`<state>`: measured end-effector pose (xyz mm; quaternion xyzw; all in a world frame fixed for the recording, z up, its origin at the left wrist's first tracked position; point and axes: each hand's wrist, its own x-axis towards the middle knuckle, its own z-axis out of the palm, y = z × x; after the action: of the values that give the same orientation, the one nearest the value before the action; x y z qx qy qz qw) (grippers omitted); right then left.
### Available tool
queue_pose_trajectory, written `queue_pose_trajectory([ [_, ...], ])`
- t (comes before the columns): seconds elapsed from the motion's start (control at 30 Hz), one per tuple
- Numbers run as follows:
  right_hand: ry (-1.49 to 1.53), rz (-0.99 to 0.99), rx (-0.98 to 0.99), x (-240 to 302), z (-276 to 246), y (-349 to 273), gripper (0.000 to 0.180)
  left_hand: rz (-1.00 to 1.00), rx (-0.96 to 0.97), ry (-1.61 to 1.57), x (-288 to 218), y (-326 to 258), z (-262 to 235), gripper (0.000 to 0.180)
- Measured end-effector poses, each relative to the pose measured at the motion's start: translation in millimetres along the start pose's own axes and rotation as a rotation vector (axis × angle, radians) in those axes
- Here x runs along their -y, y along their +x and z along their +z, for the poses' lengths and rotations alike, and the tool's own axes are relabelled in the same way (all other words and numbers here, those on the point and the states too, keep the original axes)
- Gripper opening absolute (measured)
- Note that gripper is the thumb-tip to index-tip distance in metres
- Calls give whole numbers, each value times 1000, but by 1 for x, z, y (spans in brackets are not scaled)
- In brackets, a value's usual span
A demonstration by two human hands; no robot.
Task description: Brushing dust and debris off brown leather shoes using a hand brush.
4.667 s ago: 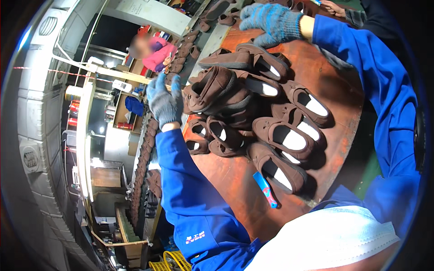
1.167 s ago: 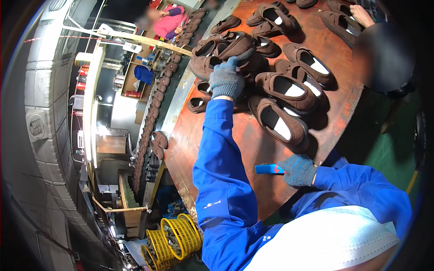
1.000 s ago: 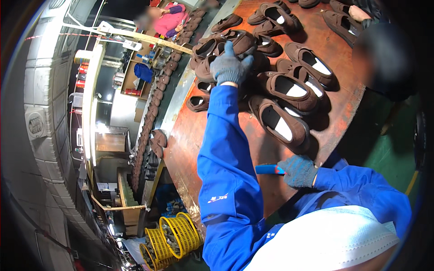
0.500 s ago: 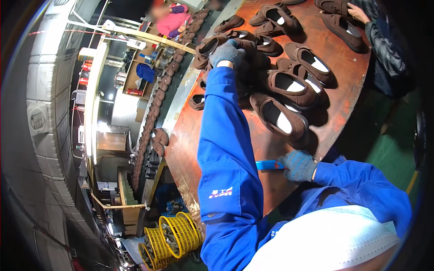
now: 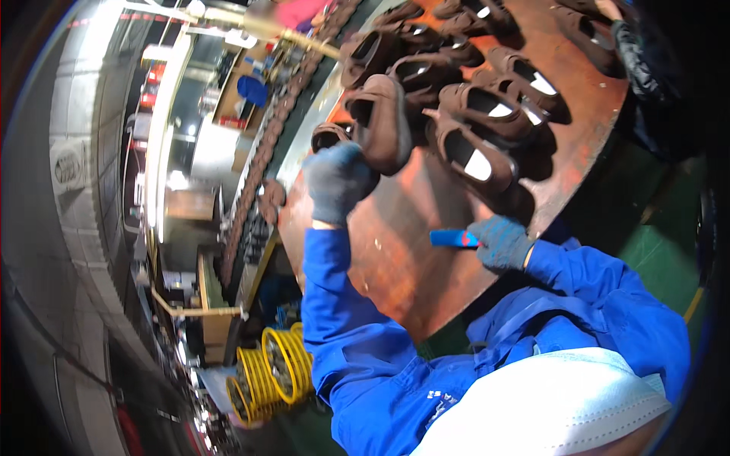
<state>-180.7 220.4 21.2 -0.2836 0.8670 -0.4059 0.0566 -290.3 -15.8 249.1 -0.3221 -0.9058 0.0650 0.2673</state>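
Left hand [image 5: 337, 182], in a grey glove, grips a brown shoe [image 5: 382, 121] by its heel end and holds it lifted over the left part of the tabletop [image 5: 395, 251], sole turned toward the camera, opening away. Half a second ago this hand was stretched far out among the rows of shoes; it has since drawn back toward the body with the shoe in it. Right hand [image 5: 498, 242], in a blue-grey glove, is clenched round a blue tool [image 5: 452, 239] whose tip points left, low over the near edge of the tabletop; its position is nearly unchanged from the earlier frames. Other shoes [image 5: 487, 102], brown with pale insoles, lie in rows across the far half of the surface. The tabletop is round, reddish-brown and worn, bare in its near half. At its far right rim a dark sleeve [image 5: 642, 53] of another person shows. To the left a conveyor [image 5: 262, 167] carrying more shoes runs away from the camera. Below it, yellow hose coils [image 5: 270, 372] lie on the floor. The surrounding hall is dim, with bright lamps.
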Motion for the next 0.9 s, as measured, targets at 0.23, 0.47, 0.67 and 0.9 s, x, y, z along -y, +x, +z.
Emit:
queue_pose_trajectory([
  [0.23,-34,-216,36,-7,1,10,27,-95,320,337,-58,-186,38,10],
  [0.47,4,-253,111,-4,-4,12,32,-215,264,131,-70,-254,52,8],
  [0.67,86,-156,88,0,-4,11,34,-395,538,55,-75,-262,4,16],
  [0.9,-18,-53,55,7,-3,7,30,-521,207,8,-121,-235,16,33],
])
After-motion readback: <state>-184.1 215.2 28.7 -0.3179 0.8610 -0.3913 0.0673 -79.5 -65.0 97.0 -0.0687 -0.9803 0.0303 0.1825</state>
